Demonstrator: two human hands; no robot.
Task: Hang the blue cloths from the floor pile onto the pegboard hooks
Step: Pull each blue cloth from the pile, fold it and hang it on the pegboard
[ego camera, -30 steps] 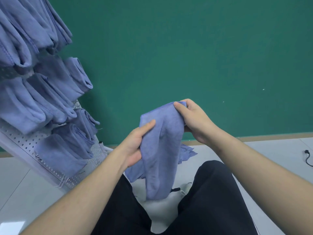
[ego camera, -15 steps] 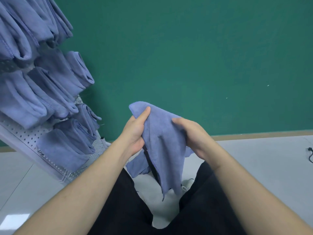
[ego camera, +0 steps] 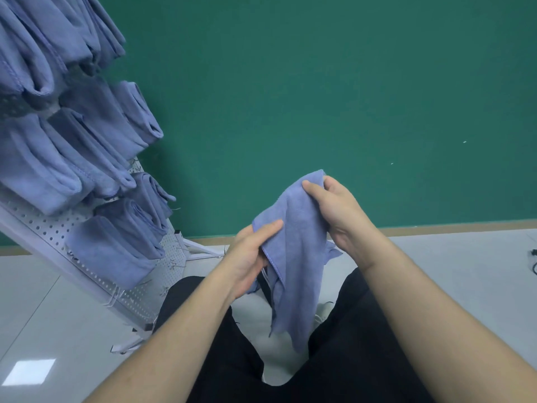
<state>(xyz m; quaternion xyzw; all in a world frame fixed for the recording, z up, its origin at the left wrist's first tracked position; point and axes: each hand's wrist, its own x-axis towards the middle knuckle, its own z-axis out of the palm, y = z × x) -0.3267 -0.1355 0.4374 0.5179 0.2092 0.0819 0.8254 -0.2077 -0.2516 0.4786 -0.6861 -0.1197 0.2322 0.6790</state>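
Even, soft, bright light with faint shadows, a glare patch on the floor (ego camera: 29, 371) at 8 o'clock, edges bowed, hung cloths (ego camera: 43, 158) perhaps slightly blurred.

Blue cloth (ego camera: 293, 257) hangs limp, rumpled, btwn both hands.

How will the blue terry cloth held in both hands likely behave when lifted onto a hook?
Probably floppy: the blue terry cloth sags in loose folds below the left hand and right hand. Likely light, since fingertip pinches carry it. Its napped surface suggests it will cling rather than slip.
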